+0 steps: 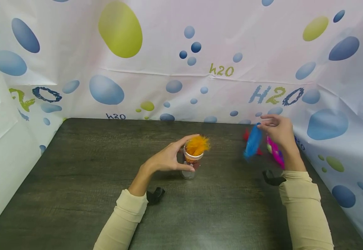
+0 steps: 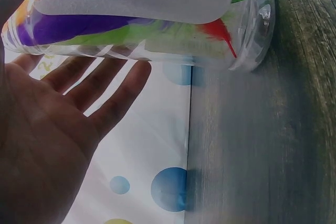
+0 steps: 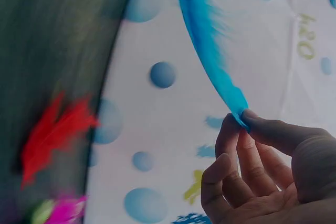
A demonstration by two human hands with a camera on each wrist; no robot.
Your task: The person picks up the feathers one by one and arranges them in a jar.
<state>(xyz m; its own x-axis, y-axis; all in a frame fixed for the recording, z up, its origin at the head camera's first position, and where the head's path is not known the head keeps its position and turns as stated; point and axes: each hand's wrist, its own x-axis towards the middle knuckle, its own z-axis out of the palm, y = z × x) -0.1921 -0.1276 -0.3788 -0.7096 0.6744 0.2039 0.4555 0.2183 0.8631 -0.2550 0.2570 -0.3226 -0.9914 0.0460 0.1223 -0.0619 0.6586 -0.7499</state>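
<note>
A clear jar (image 1: 188, 174) with a pale label stands upright near the middle of the table, with a fluffy orange feather (image 1: 197, 146) sticking out of its mouth. Through its side in the left wrist view show a purple feather (image 2: 79, 29), some green and a small red feather (image 2: 216, 31). My left hand (image 1: 167, 158) holds the jar, thumb in front and fingers round the back. Off to the right, my right hand (image 1: 276, 130) pinches a bright blue feather (image 3: 205, 35) by one end between thumb and forefinger. It hangs tip down above the table.
Below and behind the blue feather, a red feather (image 3: 58, 132) lies on the dark wooden table (image 1: 90, 163). Close to my right wrist is a magenta and green piece (image 1: 275, 152), partly hidden. A white bubble-printed sheet (image 1: 156, 62) rises along the back and both sides.
</note>
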